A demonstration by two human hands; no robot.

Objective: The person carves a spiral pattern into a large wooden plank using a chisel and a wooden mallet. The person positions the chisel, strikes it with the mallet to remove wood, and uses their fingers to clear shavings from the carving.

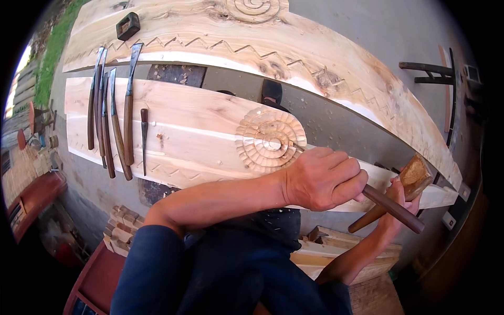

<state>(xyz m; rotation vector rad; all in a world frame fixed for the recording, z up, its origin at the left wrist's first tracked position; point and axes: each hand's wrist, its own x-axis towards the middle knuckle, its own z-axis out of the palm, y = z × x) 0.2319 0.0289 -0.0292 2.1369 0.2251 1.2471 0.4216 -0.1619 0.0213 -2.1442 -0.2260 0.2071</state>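
My left hand point(328, 178) is closed in a fist around a chisel, whose dark wooden handle point(396, 211) sticks out to the right. The chisel's tip meets the right edge of a round spiral carving point(270, 139) cut into the nearer pale board point(199, 113). Fingers of my right hand point(401, 197) wrap a wooden mallet point(416, 175) close to its worn, block-shaped head. The mallet's handle slants down-left, passing behind the chisel handle. Part of the chisel blade is hidden by my left fist.
Several long-handled chisels point(128, 105) lie across the board's left end, beside a shorter tool point(144, 142). Behind runs a longer board point(220, 39) with zigzag grooves and a small black hollow block point(127, 26). Stacked wood blocks point(123, 228) stand near left; a dark stool point(430, 72) is far right.
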